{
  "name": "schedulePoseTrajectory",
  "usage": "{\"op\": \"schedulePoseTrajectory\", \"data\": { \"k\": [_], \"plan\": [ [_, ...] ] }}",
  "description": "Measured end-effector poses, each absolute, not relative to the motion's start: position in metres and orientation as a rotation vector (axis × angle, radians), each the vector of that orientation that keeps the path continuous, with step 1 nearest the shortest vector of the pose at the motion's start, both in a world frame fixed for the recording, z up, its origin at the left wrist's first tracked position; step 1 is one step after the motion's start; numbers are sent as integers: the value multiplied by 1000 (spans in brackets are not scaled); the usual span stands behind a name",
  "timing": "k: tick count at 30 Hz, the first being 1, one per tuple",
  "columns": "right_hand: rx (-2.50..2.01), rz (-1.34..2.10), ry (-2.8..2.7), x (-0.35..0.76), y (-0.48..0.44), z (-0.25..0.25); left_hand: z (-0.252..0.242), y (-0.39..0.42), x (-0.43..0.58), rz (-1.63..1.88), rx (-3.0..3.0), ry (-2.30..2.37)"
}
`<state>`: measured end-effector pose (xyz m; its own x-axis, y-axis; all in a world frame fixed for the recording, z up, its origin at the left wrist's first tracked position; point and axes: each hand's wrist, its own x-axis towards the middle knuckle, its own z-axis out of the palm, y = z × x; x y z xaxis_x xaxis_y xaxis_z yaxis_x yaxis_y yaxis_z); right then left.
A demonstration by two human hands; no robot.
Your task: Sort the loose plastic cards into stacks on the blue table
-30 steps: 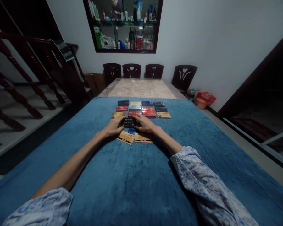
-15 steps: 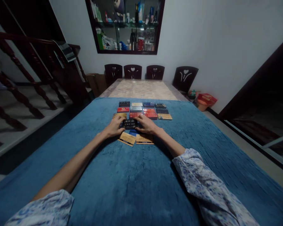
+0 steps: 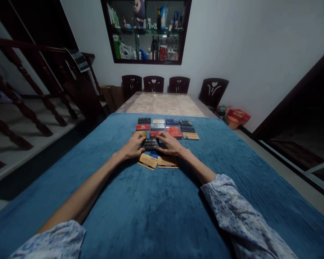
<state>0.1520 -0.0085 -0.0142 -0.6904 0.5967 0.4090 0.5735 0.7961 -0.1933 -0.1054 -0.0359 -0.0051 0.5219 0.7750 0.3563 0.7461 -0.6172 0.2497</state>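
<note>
Between my two hands is a black card (image 3: 151, 144) with pale printing, possibly the top of a stack. My left hand (image 3: 134, 146) grips its left edge with thumb and fingers, while my right hand (image 3: 170, 144) grips the right edge. Just below it lie a tan card (image 3: 147, 161) at a slant and a second tan card (image 3: 167, 162) lying straighter. Part of a blue card (image 3: 154, 155) shows between them. Beyond my hands, stacks of cards stand in rows, among them a red stack (image 3: 174, 132), a light grey stack (image 3: 157, 127) and a navy stack (image 3: 187, 129).
A blue cloth (image 3: 140, 208) covers the near part of the long table. Dark chairs (image 3: 153, 84) stand at the far end under a glass-shelved cabinet (image 3: 148, 63). A wooden railing (image 3: 40, 84) runs on the left, and a red bag (image 3: 239, 116) sits on the right.
The view has shifted slightly, so everything appears a little lower and further right. Both hands keep their hold on the black card, with little other movement.
</note>
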Motion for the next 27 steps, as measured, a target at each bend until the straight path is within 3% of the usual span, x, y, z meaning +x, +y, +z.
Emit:
{"op": "schedulePoseTrajectory", "data": {
  "k": [27],
  "plan": [
    [-845, 143, -2609, 143, 42, 19, 23, 8, -117, 527, 2639, 1423]
  ]
}}
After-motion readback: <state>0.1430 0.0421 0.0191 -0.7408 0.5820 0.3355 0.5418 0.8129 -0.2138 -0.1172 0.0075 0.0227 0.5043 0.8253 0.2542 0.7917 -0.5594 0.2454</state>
